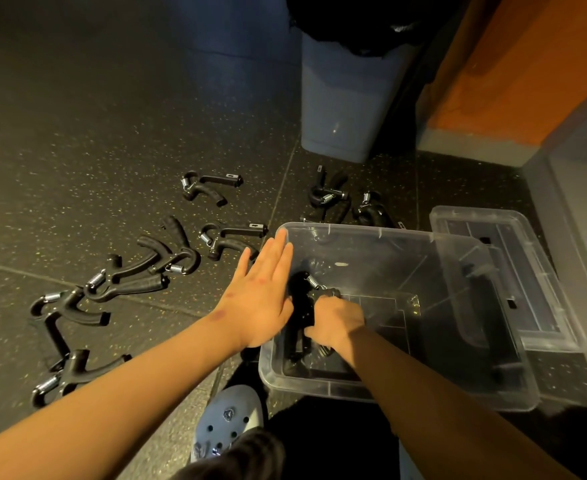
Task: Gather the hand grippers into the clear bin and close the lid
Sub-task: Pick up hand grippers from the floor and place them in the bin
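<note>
Grippers lie scattered on the floor left of the bin. The right hand is curled round one gripper low inside the bin, seemingly to set it down. The left hand, fingers straight and holding nothing, is at the bin's left wall, likely steadying it. The lid lies just to the right.

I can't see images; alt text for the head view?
The right hand grips a black hand gripper inside the clear bin; left hand held flat at its rim. Other grippers lie scattered on the floor, the lid beside the bin.
</note>
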